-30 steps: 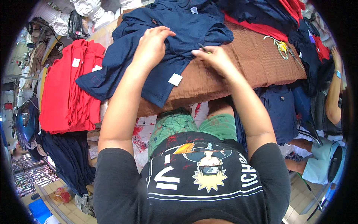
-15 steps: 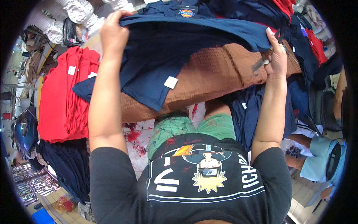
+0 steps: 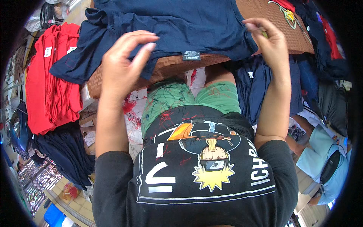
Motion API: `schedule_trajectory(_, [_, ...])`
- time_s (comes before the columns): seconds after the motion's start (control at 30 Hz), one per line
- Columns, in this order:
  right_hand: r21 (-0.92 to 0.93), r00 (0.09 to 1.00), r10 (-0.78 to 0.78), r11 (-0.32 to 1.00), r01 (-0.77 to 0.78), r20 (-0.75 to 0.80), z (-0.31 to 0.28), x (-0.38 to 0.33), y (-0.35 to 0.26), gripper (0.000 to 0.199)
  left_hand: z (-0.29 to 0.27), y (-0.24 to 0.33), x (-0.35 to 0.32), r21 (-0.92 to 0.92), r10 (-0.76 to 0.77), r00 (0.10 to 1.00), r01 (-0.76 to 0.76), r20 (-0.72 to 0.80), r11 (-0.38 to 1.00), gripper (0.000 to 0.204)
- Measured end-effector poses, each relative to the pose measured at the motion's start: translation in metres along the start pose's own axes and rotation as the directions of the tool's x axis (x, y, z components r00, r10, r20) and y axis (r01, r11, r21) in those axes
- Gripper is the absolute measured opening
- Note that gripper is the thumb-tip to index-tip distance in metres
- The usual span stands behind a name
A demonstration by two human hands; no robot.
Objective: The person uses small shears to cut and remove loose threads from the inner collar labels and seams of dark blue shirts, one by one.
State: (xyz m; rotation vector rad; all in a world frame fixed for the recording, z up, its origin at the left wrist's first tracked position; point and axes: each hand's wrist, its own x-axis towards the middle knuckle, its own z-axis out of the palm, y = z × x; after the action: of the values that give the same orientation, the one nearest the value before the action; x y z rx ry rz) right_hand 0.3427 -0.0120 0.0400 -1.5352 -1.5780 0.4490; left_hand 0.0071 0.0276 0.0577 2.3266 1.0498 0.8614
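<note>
A navy blue garment [image 3: 177, 30] lies spread over a brown quilted cloth [image 3: 166, 70], its lower edge hanging toward my lap. A small printed label [image 3: 191, 55] shows at that edge. My left hand [image 3: 126, 56] is over the garment's left part, thumb and fingers apart, holding nothing. At the garment's right edge is my right hand [image 3: 270, 39], its fingers curled. A small yellowish bit shows between those fingers; the rest of what they hold is hidden.
Red folded garments [image 3: 55, 79] are stacked at the left, above dark garments [image 3: 66, 155]. More navy garments [image 3: 264, 90] hang at the right. A yellow-green corded thing [image 3: 289, 16] lies on the brown cloth. Another person in a light blue top [image 3: 321, 162] is at the right.
The navy garment, held up by both hands before, now lies spread on the brown cloth nearer to me. My left hand has let go and come down and nearer; my right hand has moved slightly left.
</note>
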Motion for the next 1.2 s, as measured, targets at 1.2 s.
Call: schedule_trajectory(1.2, [0.234, 0.977, 0.062, 0.966, -0.110, 0.206, 0.084, -0.039, 0.002, 0.020, 0.110, -0.036, 0.038, -0.652, -0.441, 0.886, 0.419, 0.142, 0.632, 0.025])
